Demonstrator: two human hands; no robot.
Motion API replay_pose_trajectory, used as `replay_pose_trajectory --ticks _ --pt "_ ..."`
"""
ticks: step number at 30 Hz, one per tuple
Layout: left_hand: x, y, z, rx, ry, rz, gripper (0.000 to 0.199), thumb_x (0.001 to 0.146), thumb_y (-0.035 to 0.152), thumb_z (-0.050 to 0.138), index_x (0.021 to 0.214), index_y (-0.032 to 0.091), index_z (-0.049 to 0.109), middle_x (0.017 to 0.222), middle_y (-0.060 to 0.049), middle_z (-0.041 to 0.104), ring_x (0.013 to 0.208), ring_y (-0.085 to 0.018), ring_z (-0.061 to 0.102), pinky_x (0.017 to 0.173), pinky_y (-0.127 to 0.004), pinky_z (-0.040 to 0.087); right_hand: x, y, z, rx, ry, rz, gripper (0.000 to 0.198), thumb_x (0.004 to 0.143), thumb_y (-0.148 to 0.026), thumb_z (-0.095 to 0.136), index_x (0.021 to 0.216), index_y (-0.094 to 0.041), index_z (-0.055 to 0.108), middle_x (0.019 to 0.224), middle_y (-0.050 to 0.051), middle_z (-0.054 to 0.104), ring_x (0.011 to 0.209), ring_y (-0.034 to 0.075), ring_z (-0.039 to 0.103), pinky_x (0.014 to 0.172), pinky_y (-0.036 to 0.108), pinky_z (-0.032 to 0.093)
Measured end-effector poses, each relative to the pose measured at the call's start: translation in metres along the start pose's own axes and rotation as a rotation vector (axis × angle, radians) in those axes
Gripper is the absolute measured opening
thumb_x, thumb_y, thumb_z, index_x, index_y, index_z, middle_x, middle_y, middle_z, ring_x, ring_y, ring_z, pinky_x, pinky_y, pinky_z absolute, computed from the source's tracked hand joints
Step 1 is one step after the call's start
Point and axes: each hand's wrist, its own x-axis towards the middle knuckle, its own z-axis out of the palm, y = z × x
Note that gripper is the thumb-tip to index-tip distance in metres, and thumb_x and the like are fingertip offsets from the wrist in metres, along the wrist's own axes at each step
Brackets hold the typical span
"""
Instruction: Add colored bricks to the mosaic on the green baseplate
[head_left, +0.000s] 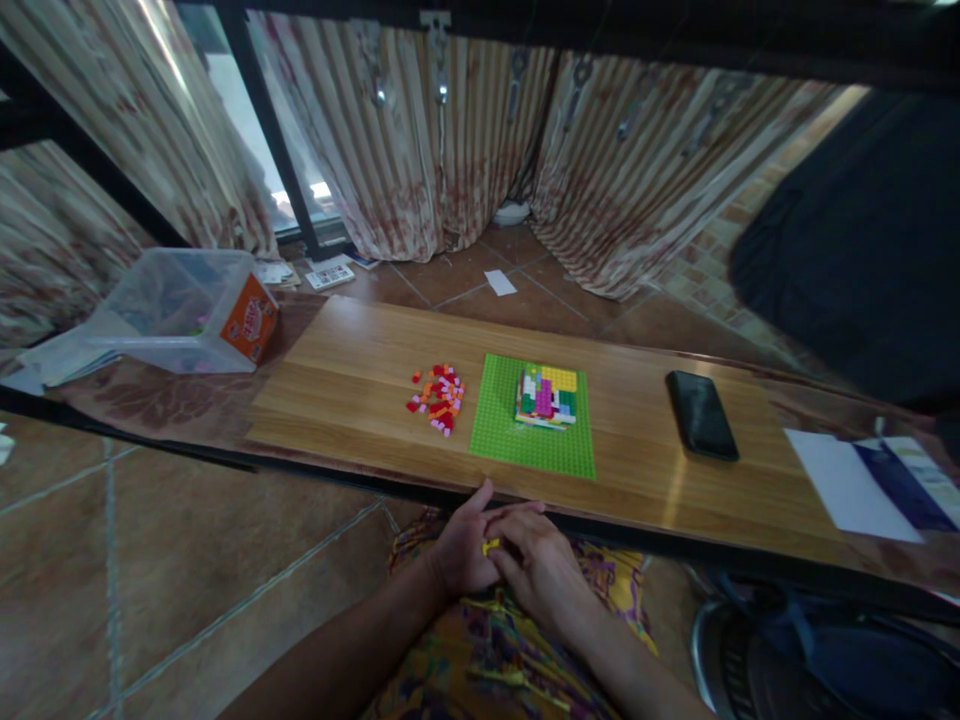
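Both hands meeting over lap, near edge of wooden board (pixel 360 350). Left hand (pixel 459 550) and right hand (pixel 536 565) pinching small yellow brick (pixel 490 546) between fingertips, fingers closing together on it, likely for close fiddling. Green baseplate (pixel 501 430) lying centre, stacked brick build (pixel 546 396) sitting on it; loose brick pile (pixel 437 397) just left, within reach. Phone (pixel 701 414) resting right; plastic tub (pixel 184 310) lying tipped far left.

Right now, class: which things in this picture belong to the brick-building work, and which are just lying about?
In the work:
- small yellow brick, pinched between left hand and right hand
- square green baseplate
- multicoloured brick block on it
- loose red, orange and pink bricks

Lying about:
- black phone
- clear plastic tub
- white papers
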Motion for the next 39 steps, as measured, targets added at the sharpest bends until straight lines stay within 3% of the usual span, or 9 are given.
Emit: replay_pose_trajectory --ticks 5,9,16,20,28,33,39 --pt "0.001 -0.001 0.002 -0.042 -0.047 -0.022 0.063 0.092 0.056 0.031 0.116 0.005 0.059 0.103 -0.014 0.069 0.105 -0.023 0.061 0.101 -0.034 0.033 0.007 -0.007 -0.016 0.139 0.040 0.058 0.017 0.080 -0.012 0.053 0.083 -0.023 0.065 0.086 0.002 0.067 0.084 0.018 0.061 0.078 0.031 0.046" --pt "0.002 -0.001 -0.003 -0.034 -0.018 -0.032 0.060 0.090 0.058 0.036 0.111 0.008 0.060 0.101 -0.014 0.069 0.098 -0.024 0.064 0.097 -0.037 0.036 0.019 -0.003 -0.037 0.210 0.159 0.156 0.016 0.084 -0.018 0.049 0.084 -0.022 0.065 0.082 0.002 0.066 0.077 0.016 0.062 0.069 0.027 0.047" --pt "0.005 0.002 -0.009 0.008 0.047 -0.075 0.069 0.088 0.060 0.036 0.126 0.004 0.052 0.109 -0.020 0.067 0.095 -0.026 0.066 0.091 -0.038 0.040 0.056 0.025 -0.078 0.171 0.481 0.181 0.025 0.082 -0.031 0.053 0.100 -0.021 0.069 0.096 0.006 0.071 0.085 0.020 0.066 0.078 0.034 0.051" --pt "0.005 0.001 -0.010 0.009 0.039 -0.072 0.068 0.089 0.059 0.035 0.126 0.004 0.052 0.108 -0.020 0.068 0.095 -0.026 0.066 0.088 -0.037 0.042 0.078 0.041 -0.093 0.113 0.567 0.157 0.023 0.082 -0.032 0.054 0.093 -0.022 0.071 0.094 0.005 0.073 0.084 0.020 0.067 0.078 0.035 0.051" --pt "0.005 0.000 -0.010 0.016 0.038 -0.068 0.071 0.087 0.061 0.037 0.126 0.003 0.052 0.108 -0.021 0.068 0.093 -0.026 0.067 0.086 -0.037 0.043 0.106 0.064 -0.104 0.023 0.636 0.123 0.017 0.081 -0.030 0.054 0.086 -0.023 0.069 0.085 0.004 0.072 0.079 0.021 0.066 0.075 0.036 0.050" --pt "0.007 0.001 -0.012 0.014 0.041 -0.076 0.072 0.087 0.061 0.037 0.127 0.003 0.051 0.108 -0.021 0.068 0.094 -0.027 0.066 0.087 -0.038 0.043 0.114 0.061 -0.104 -0.005 0.633 0.072 0.015 0.080 -0.028 0.055 0.079 -0.020 0.068 0.088 0.006 0.066 0.081 0.020 0.063 0.073 0.033 0.050" --pt "0.007 0.002 -0.013 0.004 0.029 -0.086 0.072 0.087 0.061 0.037 0.128 0.003 0.051 0.109 -0.021 0.067 0.094 -0.026 0.066 0.087 -0.037 0.042 0.120 0.054 -0.108 -0.196 0.554 0.034 0.019 0.082 -0.019 0.051 0.077 -0.020 0.069 0.087 0.006 0.066 0.082 0.019 0.062 0.078 0.032 0.049"
